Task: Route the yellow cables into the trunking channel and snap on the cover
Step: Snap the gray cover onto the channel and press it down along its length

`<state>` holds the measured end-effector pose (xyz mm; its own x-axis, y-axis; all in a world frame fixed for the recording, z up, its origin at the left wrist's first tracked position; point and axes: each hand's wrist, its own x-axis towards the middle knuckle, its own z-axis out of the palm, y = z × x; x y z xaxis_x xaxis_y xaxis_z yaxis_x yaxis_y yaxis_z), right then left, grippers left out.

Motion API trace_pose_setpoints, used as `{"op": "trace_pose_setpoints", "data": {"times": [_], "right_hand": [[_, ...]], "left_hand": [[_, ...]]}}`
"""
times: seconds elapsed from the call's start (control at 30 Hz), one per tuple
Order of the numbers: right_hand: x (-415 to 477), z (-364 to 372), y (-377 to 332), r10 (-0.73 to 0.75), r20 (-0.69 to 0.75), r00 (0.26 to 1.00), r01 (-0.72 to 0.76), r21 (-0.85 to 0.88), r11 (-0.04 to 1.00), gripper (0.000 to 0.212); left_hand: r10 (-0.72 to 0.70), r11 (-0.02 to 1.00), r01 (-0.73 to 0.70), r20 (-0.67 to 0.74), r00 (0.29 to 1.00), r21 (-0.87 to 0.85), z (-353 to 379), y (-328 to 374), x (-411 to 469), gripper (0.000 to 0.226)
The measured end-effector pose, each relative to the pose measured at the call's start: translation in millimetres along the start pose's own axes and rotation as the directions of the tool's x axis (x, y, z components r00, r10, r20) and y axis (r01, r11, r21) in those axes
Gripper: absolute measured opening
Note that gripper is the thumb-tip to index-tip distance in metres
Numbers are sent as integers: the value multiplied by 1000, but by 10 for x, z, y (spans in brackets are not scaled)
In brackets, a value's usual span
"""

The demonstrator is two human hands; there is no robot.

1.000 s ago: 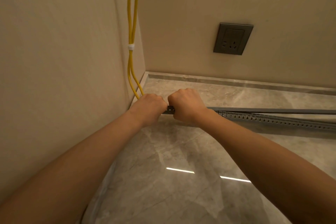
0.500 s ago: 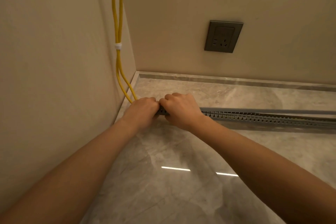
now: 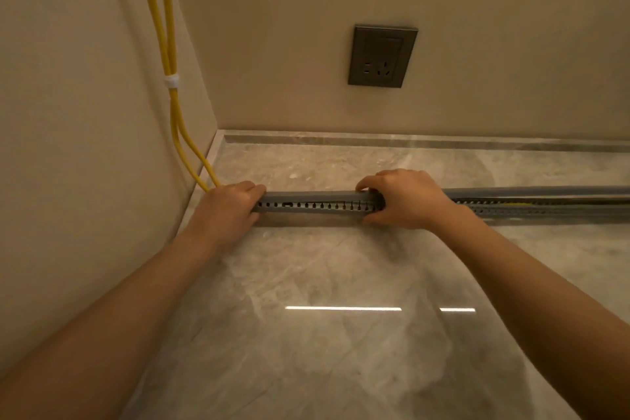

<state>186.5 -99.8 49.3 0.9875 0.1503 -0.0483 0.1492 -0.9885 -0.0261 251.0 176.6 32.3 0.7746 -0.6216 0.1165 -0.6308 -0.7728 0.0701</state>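
- Trunking channel (image 3: 317, 206): grey, slotted along its near wall; lies on the floor, running from the left wall out past the right edge.
- Cover (image 3: 313, 195): grey strip seated on top of the channel between the two hands; right of the right hand it stands slightly apart from the channel, along its far side.
- Yellow cables (image 3: 166, 44): two, hanging down the left wall, bound by a white tie (image 3: 171, 81); below it they part and run under the left hand at the channel's left end. A yellow streak shows inside the channel at far right.
- Left hand (image 3: 226, 211): at the left end, fingers curled over the cover.
- Right hand (image 3: 405, 198): further right, fingers over the cover's top, thumb at the channel's near side, gripping both.
- Wall socket (image 3: 382, 56): dark grey, on the far wall.
- Floor (image 3: 341, 351): glossy grey marble tile.
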Motion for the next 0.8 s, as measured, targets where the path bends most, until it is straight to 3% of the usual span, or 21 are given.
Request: {"op": "trace_pose_setpoints", "data": {"times": [0.17, 0.3, 0.43, 0.53, 0.8], "right_hand": [[-69, 71, 335, 117, 50, 992, -118, 12, 993, 67], [-86, 175, 385, 131, -51, 990, -128, 67, 990, 66], [-86, 215, 372, 95, -95, 991, -95, -3, 995, 65], [-73, 192, 383, 50, -78, 996, -55, -59, 997, 65], [7, 171, 306, -43, -97, 994, 37, -58, 998, 63]], "left_hand": [[-15, 1000, 16, 13, 1000, -10, 27, -21, -11, 36], [-35, 999, 35, 33, 999, -4, 43, -24, 12, 32], [-58, 995, 56, 25, 998, 81, 27, 7, 52, 20], [9, 981, -7, -13, 1000, 196, 30, 101, 93, 19], [254, 966, -254, -17, 967, -50, 196, 885, 468, 44]]}}
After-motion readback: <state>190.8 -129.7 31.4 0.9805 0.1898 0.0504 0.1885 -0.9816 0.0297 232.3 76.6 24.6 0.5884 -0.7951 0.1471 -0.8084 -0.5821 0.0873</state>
